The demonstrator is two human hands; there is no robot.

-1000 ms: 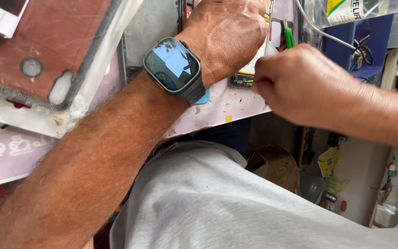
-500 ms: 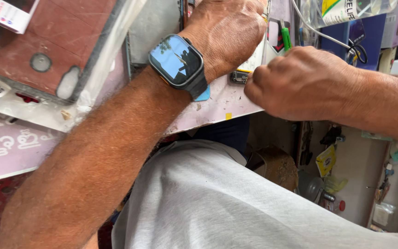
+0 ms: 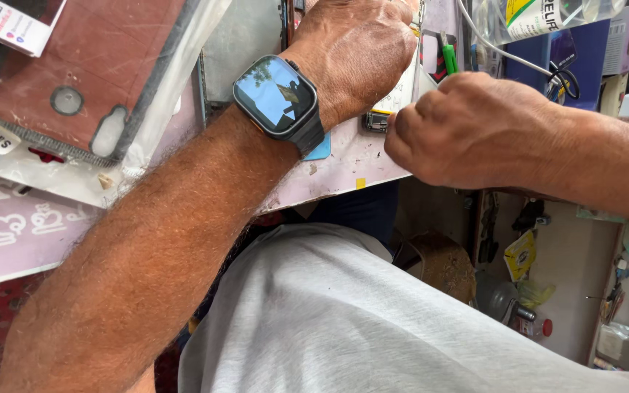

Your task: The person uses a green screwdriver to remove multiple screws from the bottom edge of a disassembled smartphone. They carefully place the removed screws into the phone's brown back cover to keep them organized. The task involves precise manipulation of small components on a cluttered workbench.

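Observation:
My left hand (image 3: 354, 51) lies palm down over an opened phone (image 3: 377, 120) on a pale pink work mat (image 3: 343, 171), covering nearly all of it. A dark smartwatch (image 3: 277, 94) sits on that wrist. My right hand (image 3: 467, 131) is closed in a fist, with thumb and forefinger pinched together right next to the phone's exposed lower edge. Whether anything is pinched there is hidden. A green tool handle (image 3: 449, 58) shows just beyond the fist.
A brown phone back cover (image 3: 74, 73) in a clear sleeve lies at the upper left. A blue pick (image 3: 320, 149) rests under my wrist. White cables, a bottle (image 3: 540, 18) and a blue box crowd the upper right. My grey-shirted lap (image 3: 343, 320) fills the foreground, with clutter below the bench at right.
My right hand has slid a little to the left, closer to the phone's edge. My left hand has stayed pressed on the phone.

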